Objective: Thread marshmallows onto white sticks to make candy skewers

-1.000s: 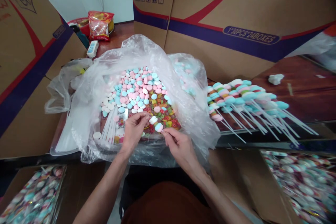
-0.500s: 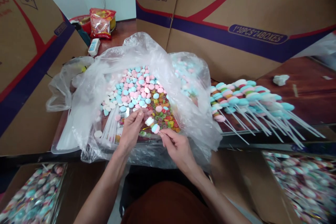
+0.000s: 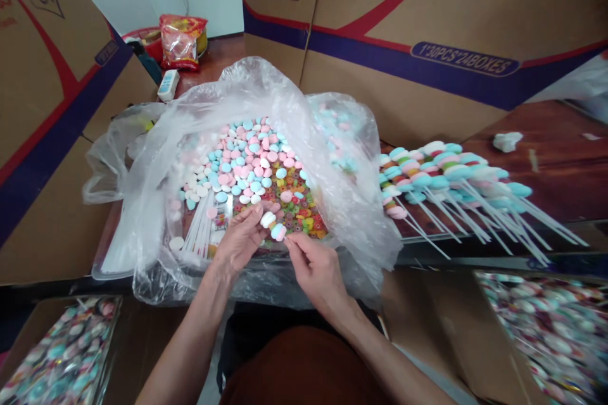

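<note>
A short candy skewer [image 3: 273, 227] of white, orange, blue and pink soft pieces is between my two hands. My right hand [image 3: 317, 269] is closed in a pinch at its lower right end, where the stick is mostly hidden by the fingers. My left hand [image 3: 243, 237] has its thumb and fingers curled around the white upper end. Beneath and beyond the hands spread pink, blue and white marshmallow candies [image 3: 244, 161]. Fruit-coloured gummy rings [image 3: 304, 212] lie to their right, and a bundle of white sticks [image 3: 198, 231] rests left of my left hand.
Clear plastic sheeting [image 3: 332, 202] surrounds the candies. Finished-looking candy skewers [image 3: 446, 177] are piled on the right of the table. Large cardboard boxes [image 3: 380, 82] stand behind and at the left. Open boxes of wrapped candies [image 3: 560, 342] sit below on both sides.
My left hand has turned and its fingers have come around the skewer's upper end. The skewer and right hand have shifted slightly left.
</note>
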`<action>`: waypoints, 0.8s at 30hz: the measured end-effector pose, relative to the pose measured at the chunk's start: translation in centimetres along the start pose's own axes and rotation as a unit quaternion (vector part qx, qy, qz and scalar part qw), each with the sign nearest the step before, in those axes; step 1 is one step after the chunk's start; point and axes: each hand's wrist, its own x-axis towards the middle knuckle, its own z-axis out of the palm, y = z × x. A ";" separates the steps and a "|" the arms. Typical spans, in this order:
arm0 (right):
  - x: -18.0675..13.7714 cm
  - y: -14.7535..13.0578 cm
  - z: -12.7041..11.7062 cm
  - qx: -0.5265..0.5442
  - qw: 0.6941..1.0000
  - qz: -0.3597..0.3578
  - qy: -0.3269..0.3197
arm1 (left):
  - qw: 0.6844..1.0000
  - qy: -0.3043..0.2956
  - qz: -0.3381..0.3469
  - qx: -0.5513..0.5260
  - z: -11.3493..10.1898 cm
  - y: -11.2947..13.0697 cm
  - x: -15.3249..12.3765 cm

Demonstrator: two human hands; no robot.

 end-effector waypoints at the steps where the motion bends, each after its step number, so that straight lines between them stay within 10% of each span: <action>1: 0.0 -0.1 0.2 -0.003 1.000 -0.005 0.004 | 1.000 0.005 0.001 -0.013 0.1 -0.1 0.0; 24: 0.7 -1.2 2.4 0.030 0.999 0.033 0.010 | 0.990 0.068 -0.006 -0.122 2.1 -1.3 -0.5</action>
